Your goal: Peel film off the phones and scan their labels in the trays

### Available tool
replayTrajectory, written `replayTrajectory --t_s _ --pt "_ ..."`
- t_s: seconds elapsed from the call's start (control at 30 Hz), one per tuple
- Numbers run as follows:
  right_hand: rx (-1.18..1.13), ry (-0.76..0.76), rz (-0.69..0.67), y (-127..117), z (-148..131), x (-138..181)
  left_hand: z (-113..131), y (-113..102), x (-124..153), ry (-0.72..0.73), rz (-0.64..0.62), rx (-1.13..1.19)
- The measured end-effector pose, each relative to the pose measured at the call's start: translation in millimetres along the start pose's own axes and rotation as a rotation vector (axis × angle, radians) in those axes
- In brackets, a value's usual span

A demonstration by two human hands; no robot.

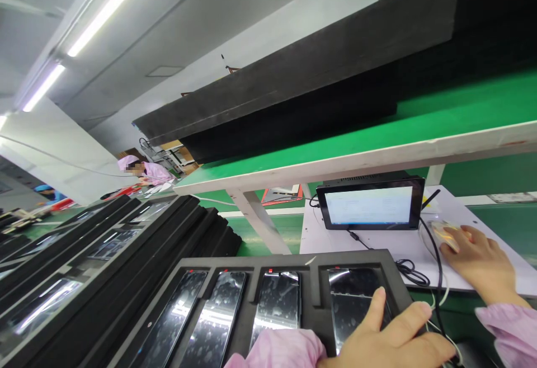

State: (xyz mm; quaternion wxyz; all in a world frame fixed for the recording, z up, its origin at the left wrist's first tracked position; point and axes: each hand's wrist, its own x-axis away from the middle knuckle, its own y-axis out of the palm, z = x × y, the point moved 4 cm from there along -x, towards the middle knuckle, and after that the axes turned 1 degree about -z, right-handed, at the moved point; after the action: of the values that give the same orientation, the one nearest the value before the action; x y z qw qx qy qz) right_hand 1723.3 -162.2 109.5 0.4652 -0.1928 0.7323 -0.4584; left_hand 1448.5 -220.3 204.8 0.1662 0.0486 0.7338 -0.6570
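The rightmost phone point(344, 323) lies in the black tray point(315, 295) at the left hand's point(390, 339) ten o'clock, partly hidden by it. That hand, back upward, pink sleeve point(279, 350) at nine o'clock, is spread wide, gripping nothing visible. At its two o'clock the right hand point(482, 262) bends over a blurred pale object point(445, 236); whether it grips, I cannot tell

tray point(344, 260) — dark grey | phones point(277, 301) — black, pale mottling | tabs point(271, 270) red | sleeves point(279, 349) pink | shelf point(461, 112) green
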Motion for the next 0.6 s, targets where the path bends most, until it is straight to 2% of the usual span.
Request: replayTrajectory --t_s 0.2,0.4,0.6 --pt "0.009 -0.017 -0.012 1.5 1.7 2.0 -0.1 2.4 -0.3 -0.007 -0.022 -0.002" --pt "0.012 -0.011 -0.033 4.0 2.4 1.1 2.1 -4.0 -3.0 -0.002 0.06 -0.034" --pt "0.02 -0.004 -0.015 4.5 1.1 1.7 1.8 -7.0 -6.2 0.002 -0.049 -0.037"
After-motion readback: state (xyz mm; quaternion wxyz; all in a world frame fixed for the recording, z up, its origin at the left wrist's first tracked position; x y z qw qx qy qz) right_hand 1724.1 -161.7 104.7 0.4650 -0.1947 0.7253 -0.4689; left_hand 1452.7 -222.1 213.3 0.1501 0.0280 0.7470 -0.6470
